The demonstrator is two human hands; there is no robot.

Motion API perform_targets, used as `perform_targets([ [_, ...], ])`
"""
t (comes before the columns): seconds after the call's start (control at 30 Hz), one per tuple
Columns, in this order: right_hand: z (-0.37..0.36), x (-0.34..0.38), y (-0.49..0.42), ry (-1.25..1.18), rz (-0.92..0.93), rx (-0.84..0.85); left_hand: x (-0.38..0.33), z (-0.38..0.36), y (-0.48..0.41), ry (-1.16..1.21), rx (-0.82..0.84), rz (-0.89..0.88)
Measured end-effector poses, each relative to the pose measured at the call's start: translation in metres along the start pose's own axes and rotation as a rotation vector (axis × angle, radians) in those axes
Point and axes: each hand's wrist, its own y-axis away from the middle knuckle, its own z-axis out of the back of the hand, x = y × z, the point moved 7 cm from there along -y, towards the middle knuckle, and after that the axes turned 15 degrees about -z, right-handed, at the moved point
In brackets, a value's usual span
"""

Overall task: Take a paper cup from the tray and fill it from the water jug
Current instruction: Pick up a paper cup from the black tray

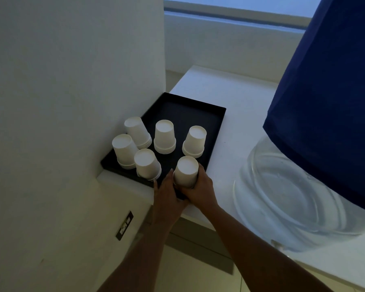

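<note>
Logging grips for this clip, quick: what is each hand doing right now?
Left hand: at the base of the nearest cup stack; grip cannot be told.
Right hand: closed around that stack.

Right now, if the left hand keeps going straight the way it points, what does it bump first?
Probably the nearest stack of cups on the black tray, just ahead of the left hand; depth is unclear.

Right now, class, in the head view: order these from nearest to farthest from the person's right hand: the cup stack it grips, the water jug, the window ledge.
1. Cup stack, in the right hand, at the tray's near corner.
2. Water jug, to the hand's right on the counter.
3. Window ledge, far back, top of view.
</note>
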Motion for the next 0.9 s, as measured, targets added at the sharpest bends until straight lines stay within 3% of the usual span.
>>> perform_targets([
  [0.3, -0.003, 0.004, -0.008, 0.026, 0.019, 0.034, 0.006, -0.01, -0.004, -0.022, -0.036, 0.021],
  [0.57, -0.004, 0.002, -0.01, 0.055, 0.026, 0.0, 0.007, -0.006, -0.005, 0.05, -0.138, 0.16],
  [0.9, -0.002, 0.003, -0.005, -0.001, 0.046, -0.051, 0.012, -0.007, -0.007, 0.021, -0.136, 0.204],
])
